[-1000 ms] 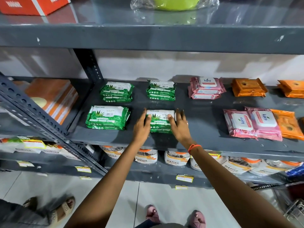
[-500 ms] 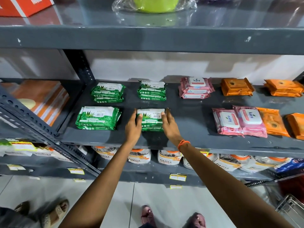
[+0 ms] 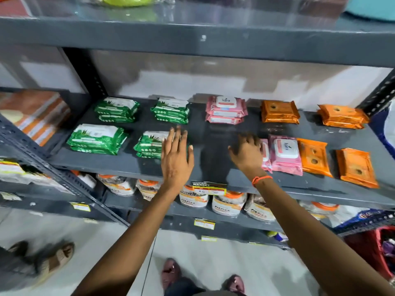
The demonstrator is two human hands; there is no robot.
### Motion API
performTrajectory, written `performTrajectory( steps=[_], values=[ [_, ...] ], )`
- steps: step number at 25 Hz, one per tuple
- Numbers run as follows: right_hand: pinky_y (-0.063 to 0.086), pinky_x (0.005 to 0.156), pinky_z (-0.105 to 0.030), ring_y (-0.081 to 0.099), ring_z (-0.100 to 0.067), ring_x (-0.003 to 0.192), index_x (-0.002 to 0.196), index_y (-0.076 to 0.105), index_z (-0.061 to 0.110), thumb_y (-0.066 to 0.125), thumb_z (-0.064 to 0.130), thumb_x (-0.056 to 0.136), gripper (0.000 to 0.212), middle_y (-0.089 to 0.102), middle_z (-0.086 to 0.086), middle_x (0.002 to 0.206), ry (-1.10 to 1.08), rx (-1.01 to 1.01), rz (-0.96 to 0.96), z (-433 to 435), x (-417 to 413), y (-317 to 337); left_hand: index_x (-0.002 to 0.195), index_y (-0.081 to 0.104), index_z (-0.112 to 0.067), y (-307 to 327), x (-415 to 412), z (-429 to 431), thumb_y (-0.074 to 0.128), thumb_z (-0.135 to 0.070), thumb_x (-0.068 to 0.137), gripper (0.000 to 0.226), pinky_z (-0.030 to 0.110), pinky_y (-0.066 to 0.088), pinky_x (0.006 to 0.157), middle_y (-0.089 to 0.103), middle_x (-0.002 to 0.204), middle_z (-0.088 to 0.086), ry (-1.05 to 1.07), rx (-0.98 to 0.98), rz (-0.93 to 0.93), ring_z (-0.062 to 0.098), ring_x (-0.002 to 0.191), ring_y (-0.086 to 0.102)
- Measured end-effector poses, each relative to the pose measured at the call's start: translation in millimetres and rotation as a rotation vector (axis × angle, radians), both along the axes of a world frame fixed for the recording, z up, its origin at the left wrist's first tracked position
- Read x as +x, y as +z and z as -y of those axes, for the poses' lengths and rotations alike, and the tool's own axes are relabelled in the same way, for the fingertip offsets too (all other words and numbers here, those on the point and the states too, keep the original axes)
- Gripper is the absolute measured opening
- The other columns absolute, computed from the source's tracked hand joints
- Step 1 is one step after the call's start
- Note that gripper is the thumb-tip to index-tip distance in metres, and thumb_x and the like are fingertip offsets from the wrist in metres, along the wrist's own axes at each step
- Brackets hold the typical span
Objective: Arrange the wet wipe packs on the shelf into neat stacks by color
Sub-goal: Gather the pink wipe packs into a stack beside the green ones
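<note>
Green wipe packs sit in several stacks on the grey shelf (image 3: 213, 167): two at the back (image 3: 116, 108) (image 3: 171, 110) and two in front (image 3: 97, 138) (image 3: 149, 144). My left hand (image 3: 176, 157) hovers open just right of the front right green stack, partly covering it. A pink stack (image 3: 225, 110) lies at the back. Two loose pink packs (image 3: 285, 154) overlap in front; my right hand (image 3: 246, 152) is open, fingers touching the left one. Orange stacks (image 3: 279, 112) (image 3: 342, 116) stand at the back right, and loose orange packs (image 3: 313, 155) (image 3: 355, 167) lie in front.
A shelf board (image 3: 192, 33) hangs low overhead with a green item on it. White jars with orange lids (image 3: 227, 201) fill the shelf below. A black upright post (image 3: 85, 71) stands at the left. Another person's sandalled foot (image 3: 55, 257) is on the floor at left.
Both hands have let go of the front right green stack. My right hand has moved right to the loose pink packs; my left hand has lifted and shifted right.
</note>
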State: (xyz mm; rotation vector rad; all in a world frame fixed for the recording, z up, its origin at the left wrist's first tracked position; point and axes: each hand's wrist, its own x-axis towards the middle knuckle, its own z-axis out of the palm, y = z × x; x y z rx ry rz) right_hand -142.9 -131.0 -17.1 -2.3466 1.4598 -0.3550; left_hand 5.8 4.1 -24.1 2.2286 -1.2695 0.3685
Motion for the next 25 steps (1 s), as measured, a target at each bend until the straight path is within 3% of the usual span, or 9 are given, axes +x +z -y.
performTrajectory(
  steps=[4, 7, 9, 12, 15, 17, 20, 25],
  values=[
    [0.015, 0.121, -0.048, 0.007, -0.038, 0.148, 0.15, 0.02, 0.013, 0.051, 0.038, 0.092, 0.07, 0.01, -0.015, 0.161, 0.024, 0.032, -0.155, 2, -33, -11, 0.129, 0.051, -0.007, -21, -39, 0, 0.037, -0.026, 0.093, 0.043, 0.039, 0.025, 0.114, 0.051, 0.141, 0.009, -0.071, 0.077, 0.01, 0.025, 0.134, 0.043],
    [0.021, 0.117, -0.051, 0.013, -0.042, 0.146, 0.148, 0.023, 0.01, 0.049, 0.039, 0.092, 0.068, 0.016, -0.018, 0.159, 0.036, 0.039, -0.145, -9, -26, -8, 0.134, 0.045, -0.005, -42, -37, -4, 0.025, -0.039, 0.095, 0.056, 0.038, 0.031, 0.114, 0.046, 0.145, 0.012, -0.125, 0.21, -0.076, 0.026, 0.136, 0.04],
    [0.024, 0.115, -0.049, 0.019, -0.043, 0.143, 0.144, 0.03, 0.007, 0.048, 0.04, 0.092, 0.064, 0.024, -0.02, 0.156, 0.068, 0.061, -0.123, -16, -17, -2, 0.139, 0.037, -0.004, -52, -29, -7, 0.009, -0.055, 0.094, 0.074, 0.036, 0.022, 0.116, 0.038, 0.149, 0.013, -0.145, 0.281, -0.113, 0.025, 0.14, 0.033],
    [0.029, 0.113, -0.042, 0.03, -0.04, 0.137, 0.138, 0.042, 0.008, 0.053, 0.031, 0.089, 0.055, 0.036, -0.017, 0.15, 0.199, 0.05, -0.07, -11, -10, 6, 0.143, 0.031, -0.005, -59, -19, -14, -0.008, -0.062, 0.088, 0.087, 0.033, 0.013, 0.115, 0.033, 0.152, 0.011, -0.152, 0.383, -0.075, 0.024, 0.142, 0.029],
    [0.019, 0.119, -0.048, 0.006, -0.032, 0.149, 0.149, 0.023, 0.024, 0.064, 0.03, 0.083, 0.078, 0.01, -0.004, 0.162, 0.508, 0.144, -0.259, 10, -13, 17, 0.141, 0.035, -0.003, -58, -17, -19, -0.003, -0.062, 0.091, 0.086, 0.038, 0.019, 0.114, 0.036, 0.15, 0.013, -0.169, 0.441, -0.018, 0.026, 0.139, 0.034],
    [0.011, 0.122, -0.045, 0.001, -0.028, 0.15, 0.151, 0.016, 0.026, 0.066, 0.033, 0.082, 0.085, 0.008, -0.003, 0.163, 0.6, 0.177, -0.325, 19, -11, 19, 0.14, 0.036, -0.003, -57, -17, -20, 0.001, -0.063, 0.091, 0.085, 0.04, 0.021, 0.113, 0.038, 0.149, 0.014, -0.172, 0.463, -0.011, 0.026, 0.138, 0.035],
    [0.013, 0.121, -0.04, 0.013, -0.03, 0.147, 0.15, 0.02, 0.023, 0.068, 0.034, 0.082, 0.084, 0.023, -0.006, 0.158, 0.539, 0.093, -0.294, 21, -1, 10, 0.139, 0.037, -0.002, -55, -18, -21, 0.002, -0.063, 0.091, 0.085, 0.042, 0.025, 0.112, 0.04, 0.147, 0.014, -0.171, 0.473, -0.014, 0.027, 0.137, 0.037],
    [0.031, 0.112, -0.057, 0.017, -0.041, 0.141, 0.149, 0.02, 0.032, 0.062, 0.048, 0.083, 0.08, 0.026, -0.009, 0.151, 0.352, -0.007, -0.315, 3, 9, -3, 0.141, 0.035, -0.004, -56, -18, -20, 0.002, -0.064, 0.09, 0.085, 0.043, 0.033, 0.113, 0.037, 0.149, 0.014, -0.162, 0.471, -0.047, 0.027, 0.139, 0.033]
  ],
)
